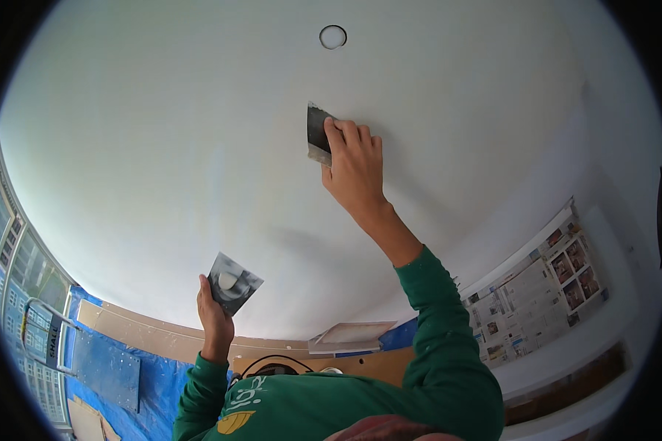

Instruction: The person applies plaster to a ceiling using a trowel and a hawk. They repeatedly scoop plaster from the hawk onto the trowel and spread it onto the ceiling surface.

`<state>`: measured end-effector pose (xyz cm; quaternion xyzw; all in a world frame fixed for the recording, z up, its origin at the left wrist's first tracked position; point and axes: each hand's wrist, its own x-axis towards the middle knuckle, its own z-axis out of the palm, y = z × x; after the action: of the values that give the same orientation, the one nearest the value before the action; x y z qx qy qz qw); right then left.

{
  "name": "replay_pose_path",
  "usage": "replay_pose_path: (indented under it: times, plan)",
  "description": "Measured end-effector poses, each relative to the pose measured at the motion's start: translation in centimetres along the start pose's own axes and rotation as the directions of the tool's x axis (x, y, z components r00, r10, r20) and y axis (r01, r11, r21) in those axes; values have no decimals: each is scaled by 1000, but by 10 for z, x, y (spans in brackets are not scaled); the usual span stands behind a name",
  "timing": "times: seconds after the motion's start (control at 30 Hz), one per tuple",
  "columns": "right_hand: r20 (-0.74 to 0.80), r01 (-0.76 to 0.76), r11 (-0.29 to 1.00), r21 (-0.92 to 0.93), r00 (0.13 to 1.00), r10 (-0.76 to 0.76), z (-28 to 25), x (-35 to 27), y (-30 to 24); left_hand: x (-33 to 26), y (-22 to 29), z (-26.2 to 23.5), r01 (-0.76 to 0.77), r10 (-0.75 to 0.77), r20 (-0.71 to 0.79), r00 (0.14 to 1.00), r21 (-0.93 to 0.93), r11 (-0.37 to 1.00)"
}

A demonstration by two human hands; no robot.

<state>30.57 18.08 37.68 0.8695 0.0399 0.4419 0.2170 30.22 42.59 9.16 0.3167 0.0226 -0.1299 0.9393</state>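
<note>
The right hand (pixel 357 158) is raised toward a broad pale surface (pixel 198 147), its fingers closed to a narrow grip on a dark, flat scraper (pixel 318 131). One finger lies stretched over the scraper's face, the others bend together beside it, and the thumb shows near the lower edge; whether the blade's edge meets the surface I cannot tell. Above it in view is a round cut-out (pixel 332 37), well apart from the blade. The left hand (pixel 214 314) is lower and to the left, holding a squarish grey plate (pixel 235 300) by its near corner — the thumb runs up along the left edge, while the other fingers are mostly hidden behind. On the plate's face is a pale, rounded patch (pixel 228 281). Both arms wear green sleeves (pixel 438 301) — blue sheeting (pixel 165 393) hangs below on the left, and newspaper sheets (pixel 518 309) cover part of the right side.
</note>
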Motion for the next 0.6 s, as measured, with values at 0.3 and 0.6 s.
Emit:
replay_pose_path:
  times: [0.3,0.6]
  plan:
    - [-250,386,527,757,916,-313,-111,-63,-51,-37,107,113,505,-391,500,773,-112,856]
    - [-363,616,593,518,786,-500,-112,-51,-20,-93,144,160,155,-121,475,872,-32,987]
